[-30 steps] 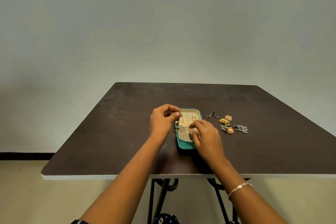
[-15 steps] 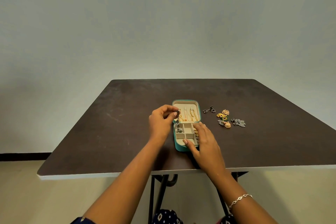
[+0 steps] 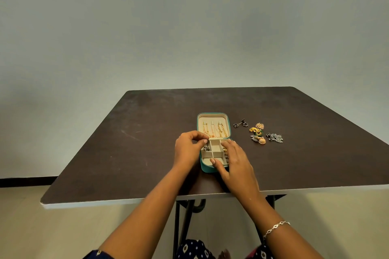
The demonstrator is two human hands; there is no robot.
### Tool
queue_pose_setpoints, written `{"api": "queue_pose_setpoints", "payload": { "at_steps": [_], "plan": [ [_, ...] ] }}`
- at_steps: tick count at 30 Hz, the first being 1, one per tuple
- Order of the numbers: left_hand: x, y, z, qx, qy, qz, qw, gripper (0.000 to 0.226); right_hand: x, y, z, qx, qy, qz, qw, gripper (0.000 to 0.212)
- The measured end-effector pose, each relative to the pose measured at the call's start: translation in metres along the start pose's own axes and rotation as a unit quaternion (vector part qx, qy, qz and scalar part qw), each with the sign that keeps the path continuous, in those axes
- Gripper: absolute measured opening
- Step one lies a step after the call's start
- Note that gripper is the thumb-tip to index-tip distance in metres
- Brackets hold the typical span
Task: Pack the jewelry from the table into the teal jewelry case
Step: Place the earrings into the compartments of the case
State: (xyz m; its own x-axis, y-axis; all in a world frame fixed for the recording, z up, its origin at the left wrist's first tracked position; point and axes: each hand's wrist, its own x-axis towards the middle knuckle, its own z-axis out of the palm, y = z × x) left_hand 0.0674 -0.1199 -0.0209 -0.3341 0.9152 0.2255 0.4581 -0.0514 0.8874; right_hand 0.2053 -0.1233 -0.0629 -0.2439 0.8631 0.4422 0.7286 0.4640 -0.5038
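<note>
a person's left hand (image 3: 188, 147) pinches a small dark silver earring (image 3: 207, 146) between thumb and fingertips over the far-left compartment of the teal jewelry case (image 3: 204, 166). the case lies open on the table (image 3: 126, 153), about midway between its side edges and nearer its near edge. the right hand (image 3: 235, 163) lies with fairly straight fingers across the case's right side, thumb at the near compartment, apparently steadying a light box that could slide. the case's long axis runs from near edge to far edge, with the lid (image 3: 212, 118) folded back toward the far edge and gold chains (image 3: 213, 129) hung inside. the earring looks light, stiff and easily snagged, best held by its top so it dangles. more earrings, among them a gold jhumka (image 3: 262, 140) and a silver leaf cluster (image 3: 274, 137), lie near the case's right side.
</note>
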Motion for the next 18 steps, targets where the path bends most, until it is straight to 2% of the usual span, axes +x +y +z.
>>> {"api": "queue_pose_setpoints", "payload": {
  "at_steps": [10, 14, 16, 18],
  "plan": [
    [-0.004, -0.005, 0.009, 0.046, 0.011, 0.014, 0.999, 0.021, 0.0, 0.004, 0.002, 0.032, 0.022, -0.007, 0.999, 0.057],
    [-0.012, -0.002, 0.016, 0.058, 0.021, 0.051, 0.997, 0.022, 0.003, 0.007, -0.002, 0.116, 0.036, 0.011, 0.993, 0.055],
    [-0.016, -0.001, 0.02, 0.077, 0.024, 0.074, 0.994, 0.022, 0.006, 0.01, -0.005, 0.145, 0.02, 0.01, 0.989, 0.054],
    [-0.019, -0.001, 0.023, 0.107, 0.033, 0.108, 0.988, 0.023, 0.009, 0.013, -0.007, 0.149, -0.01, 0.003, 0.989, 0.063]
  ]
}}
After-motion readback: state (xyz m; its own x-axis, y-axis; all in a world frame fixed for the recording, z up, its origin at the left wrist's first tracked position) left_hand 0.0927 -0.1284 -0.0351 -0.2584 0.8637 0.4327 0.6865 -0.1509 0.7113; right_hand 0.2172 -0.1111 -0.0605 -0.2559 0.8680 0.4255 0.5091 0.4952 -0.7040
